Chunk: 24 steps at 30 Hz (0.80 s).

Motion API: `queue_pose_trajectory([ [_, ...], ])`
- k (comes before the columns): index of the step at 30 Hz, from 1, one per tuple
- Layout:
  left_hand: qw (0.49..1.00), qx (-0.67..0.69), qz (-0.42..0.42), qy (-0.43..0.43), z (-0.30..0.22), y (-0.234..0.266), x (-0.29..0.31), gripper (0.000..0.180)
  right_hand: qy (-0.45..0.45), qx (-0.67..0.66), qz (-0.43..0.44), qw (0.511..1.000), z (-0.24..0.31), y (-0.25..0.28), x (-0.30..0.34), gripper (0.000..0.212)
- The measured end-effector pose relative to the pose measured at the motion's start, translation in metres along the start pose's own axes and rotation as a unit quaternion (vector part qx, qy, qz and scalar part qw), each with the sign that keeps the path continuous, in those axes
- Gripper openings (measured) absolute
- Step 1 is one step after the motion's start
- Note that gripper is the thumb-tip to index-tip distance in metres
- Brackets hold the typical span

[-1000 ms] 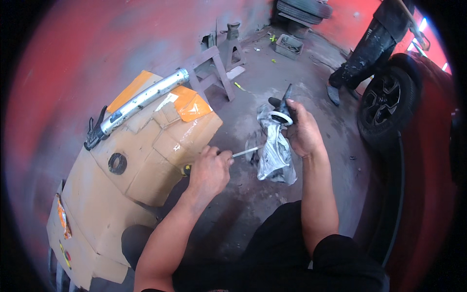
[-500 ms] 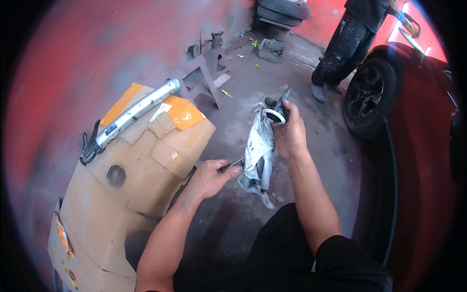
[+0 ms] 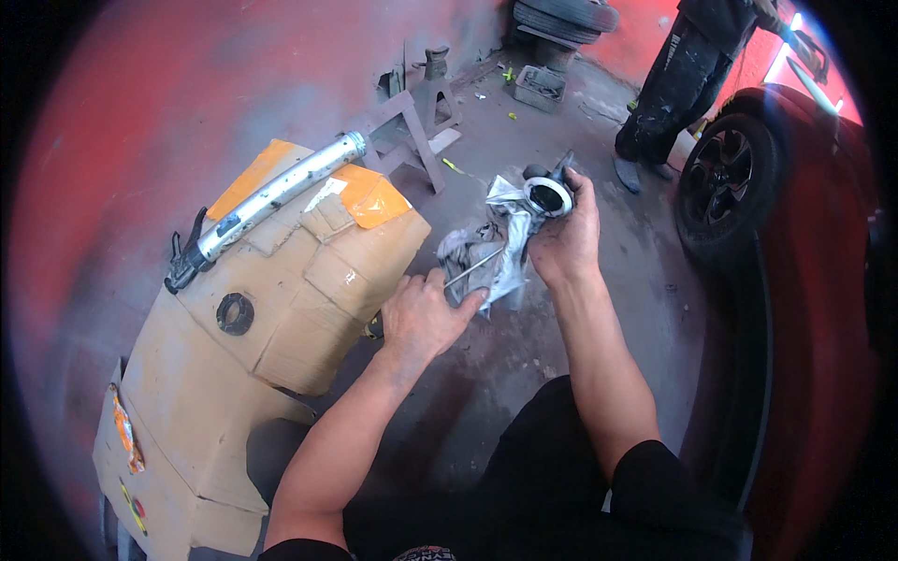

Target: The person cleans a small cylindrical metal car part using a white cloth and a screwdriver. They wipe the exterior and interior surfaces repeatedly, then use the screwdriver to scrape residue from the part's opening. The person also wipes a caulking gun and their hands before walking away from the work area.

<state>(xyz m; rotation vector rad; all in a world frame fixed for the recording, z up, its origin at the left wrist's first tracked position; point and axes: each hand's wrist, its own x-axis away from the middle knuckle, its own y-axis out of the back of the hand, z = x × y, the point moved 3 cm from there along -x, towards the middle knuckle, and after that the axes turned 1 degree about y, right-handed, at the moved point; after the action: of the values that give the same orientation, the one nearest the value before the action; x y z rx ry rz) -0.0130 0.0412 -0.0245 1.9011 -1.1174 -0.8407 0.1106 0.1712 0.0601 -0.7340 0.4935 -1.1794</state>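
Note:
My right hand point(image 3: 572, 236) is closed around a round cap with a pale rim and dark inside point(image 3: 547, 198); a dark pointed nozzle point(image 3: 565, 165) sticks up behind it. Crumpled grey-white sheeting point(image 3: 510, 254), smeared dark, hangs from the cap toward my left hand. In my left hand point(image 3: 421, 313), closed with its thumb out, is a thin metal rod point(image 3: 475, 267) whose tip reaches against the sheeting. The rod's other end is hidden in my palm. On the cardboard at left lies a silver tube gun point(image 3: 281, 194) with a black handle.
Flattened cardboard point(image 3: 201, 393) covers a support at left, with a black ring point(image 3: 235, 313) on it. Behind stand a grey metal stand point(image 3: 412, 140), stacked tires point(image 3: 566, 19) and a bin point(image 3: 540, 89). At right are a dark red car point(image 3: 823, 280) and another person point(image 3: 687, 79).
My left hand has moved up and right, bringing the rod into the sheeting. The cap has turned so its opening shows more, and the sheeting is bunched higher. The whole view has shifted slightly.

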Motion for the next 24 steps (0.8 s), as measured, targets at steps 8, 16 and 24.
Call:
queue_pose_trajectory([
  [8,0.997,-0.056,-0.05,-0.036,-0.032,-0.006,0.006,0.074,0.011,-0.04,0.04,0.998,0.004,-0.011,0.002,0.037],
  [16,0.999,-0.018,-0.024,-0.044,-0.024,-0.017,0.0,0.046,0.035,-0.079,0.04,0.995,0.022,-0.009,-0.006,0.03],
  [24,0.954,0.249,0.163,-0.034,0.016,-0.012,-0.011,0.043,0.097,-0.039,0.007,0.994,0.069,0.031,-0.05,0.031],
])
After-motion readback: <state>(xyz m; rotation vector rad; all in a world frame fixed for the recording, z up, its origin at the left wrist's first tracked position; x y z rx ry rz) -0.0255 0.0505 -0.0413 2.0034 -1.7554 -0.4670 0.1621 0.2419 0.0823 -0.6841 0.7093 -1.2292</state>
